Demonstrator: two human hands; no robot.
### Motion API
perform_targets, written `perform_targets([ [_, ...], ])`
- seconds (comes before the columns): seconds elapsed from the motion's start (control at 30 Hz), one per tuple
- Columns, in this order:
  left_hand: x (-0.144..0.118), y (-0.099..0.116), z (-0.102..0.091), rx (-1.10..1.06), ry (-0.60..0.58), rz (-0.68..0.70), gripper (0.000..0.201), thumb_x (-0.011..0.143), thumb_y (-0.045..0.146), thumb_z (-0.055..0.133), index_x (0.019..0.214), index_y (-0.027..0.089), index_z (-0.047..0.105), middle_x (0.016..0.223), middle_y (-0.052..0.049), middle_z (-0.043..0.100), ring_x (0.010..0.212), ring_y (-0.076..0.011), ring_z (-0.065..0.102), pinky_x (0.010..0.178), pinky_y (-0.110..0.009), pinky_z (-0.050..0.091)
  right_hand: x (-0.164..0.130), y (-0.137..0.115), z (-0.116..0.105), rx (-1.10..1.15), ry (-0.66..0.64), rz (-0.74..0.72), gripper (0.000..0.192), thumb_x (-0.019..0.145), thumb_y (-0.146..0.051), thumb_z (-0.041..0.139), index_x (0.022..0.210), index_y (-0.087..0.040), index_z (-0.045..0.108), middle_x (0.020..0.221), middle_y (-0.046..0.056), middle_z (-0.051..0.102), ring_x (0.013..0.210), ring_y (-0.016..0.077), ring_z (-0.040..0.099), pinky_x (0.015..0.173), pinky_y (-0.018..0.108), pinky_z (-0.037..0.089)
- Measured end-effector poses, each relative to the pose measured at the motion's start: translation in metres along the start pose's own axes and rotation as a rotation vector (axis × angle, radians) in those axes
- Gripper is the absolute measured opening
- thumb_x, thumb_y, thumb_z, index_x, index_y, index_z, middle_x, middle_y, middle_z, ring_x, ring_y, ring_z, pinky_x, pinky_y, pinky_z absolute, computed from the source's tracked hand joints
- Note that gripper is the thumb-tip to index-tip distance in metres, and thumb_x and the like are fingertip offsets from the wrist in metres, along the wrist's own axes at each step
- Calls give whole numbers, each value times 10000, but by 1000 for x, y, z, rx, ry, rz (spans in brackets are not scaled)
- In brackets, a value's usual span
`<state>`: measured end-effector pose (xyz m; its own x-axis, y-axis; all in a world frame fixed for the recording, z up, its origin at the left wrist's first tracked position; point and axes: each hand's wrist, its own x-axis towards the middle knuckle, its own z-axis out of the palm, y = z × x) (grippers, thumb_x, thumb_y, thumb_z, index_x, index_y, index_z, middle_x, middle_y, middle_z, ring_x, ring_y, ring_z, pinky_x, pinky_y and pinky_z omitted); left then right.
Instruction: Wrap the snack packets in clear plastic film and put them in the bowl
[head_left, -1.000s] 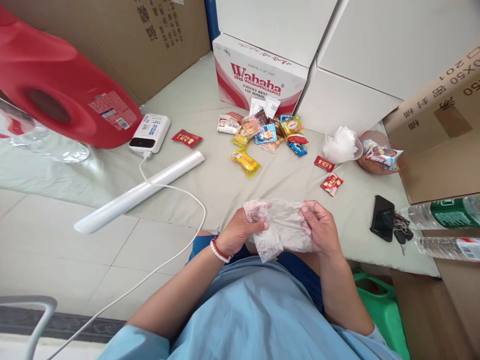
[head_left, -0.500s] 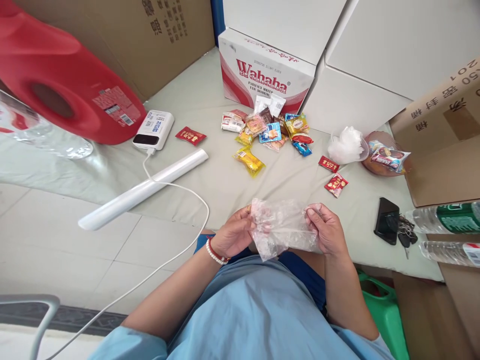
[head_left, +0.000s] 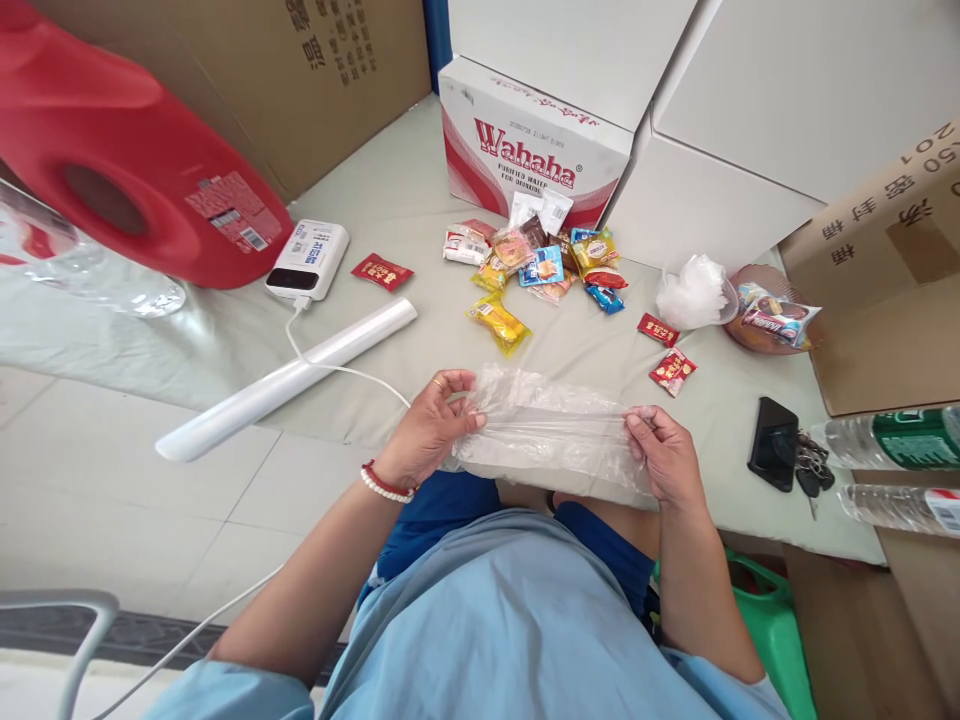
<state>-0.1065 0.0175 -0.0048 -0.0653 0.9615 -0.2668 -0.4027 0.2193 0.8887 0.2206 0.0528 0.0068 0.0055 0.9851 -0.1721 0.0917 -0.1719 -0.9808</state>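
Both hands, left hand (head_left: 431, 430) and right hand (head_left: 664, 458), pinched the clear plastic bag (head_left: 547, 435) taut; separating its seemingly stuck mouth needed gentle fingertip rubbing.

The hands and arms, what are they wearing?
The left hand has a thin gold-coloured ring on one finger and a bracelet of white and red beads at the wrist. The right hand wears nothing that shows. Both forearms are bare, and light blue sleeves start near the elbows.
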Motion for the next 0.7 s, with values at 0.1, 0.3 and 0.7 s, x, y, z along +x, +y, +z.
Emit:
perform_targets([
  [0.1,6,-2,-8,294,239,126,576,616,235,866,1110,215,572,1236,-52,517,916,-141,551,779,-305,537,1,9,4,-77,2,-9,321,827,-509,793,885,-208,696,735,-26,597,565,101,452,517,241,373],
  [0.3,-17,2,23,691,182,535,150,832,212,690,981,229,699,1090,-71,605,1004,-228,592,936,-398,499,-10,13,11,-277,101,-136,264,919,-478,703,967,-218,706,730,-25,597,616,132,491,592,273,416],
  [0.7,-8,-31,112,63,-244,-226,504,707,642,788,765,162,646,608,35,528,546,-79,416,517,-235,265,-36,-1,22,-627,-43,-673,166,1013,-190,570,1079,-254,709,966,51,675,831,178,646,729,315,535],
])
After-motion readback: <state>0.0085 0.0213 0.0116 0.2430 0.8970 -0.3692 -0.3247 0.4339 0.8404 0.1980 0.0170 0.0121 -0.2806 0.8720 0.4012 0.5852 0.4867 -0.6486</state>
